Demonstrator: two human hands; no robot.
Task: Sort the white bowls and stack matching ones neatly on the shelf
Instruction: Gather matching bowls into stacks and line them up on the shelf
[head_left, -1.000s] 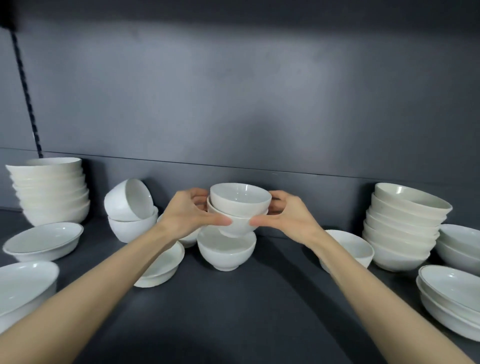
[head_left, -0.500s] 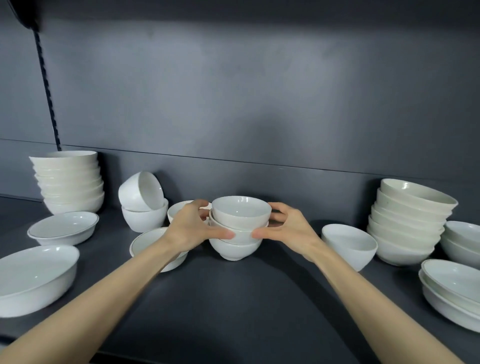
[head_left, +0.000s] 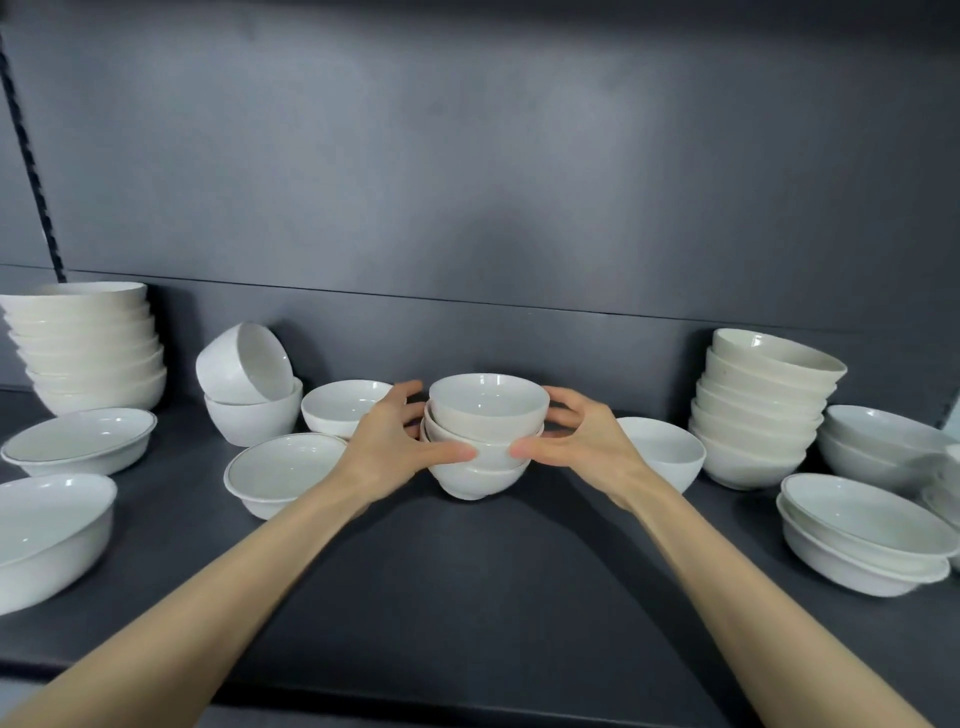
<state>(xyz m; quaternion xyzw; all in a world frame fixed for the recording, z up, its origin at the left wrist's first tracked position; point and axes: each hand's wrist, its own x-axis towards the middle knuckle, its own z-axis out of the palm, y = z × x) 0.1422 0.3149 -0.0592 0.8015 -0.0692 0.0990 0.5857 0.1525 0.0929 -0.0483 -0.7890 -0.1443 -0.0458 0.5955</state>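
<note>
A stack of three small bowls (head_left: 488, 415) stands on the matte, dark grey shelf (head_left: 467, 582), near the middle and close to the back panel (head_left: 467, 182). The bowls are glossy white ceramic, round and deep, nested one in the other. The left hand (head_left: 400, 447) and right hand (head_left: 582, 447) clasp the stack from either side: the thumbs press the front of the middle bowl and the fingers curl round behind.

Just behind the left hand sits a single round bowl (head_left: 343, 408), and in front of it a shallow bowl (head_left: 283, 475) with a thin, darker rim line. Farther left a deep cup-like bowl (head_left: 244, 364) lies tilted on its side in an upright one (head_left: 254, 423). A tall stack of wide bowls (head_left: 88, 348) stands at far left.

A lone rounded bowl (head_left: 670, 452) sits just beside the right hand. Beyond it rises a leaning stack of flared bowls (head_left: 758, 410), its glaze duller and more off-white.
</note>
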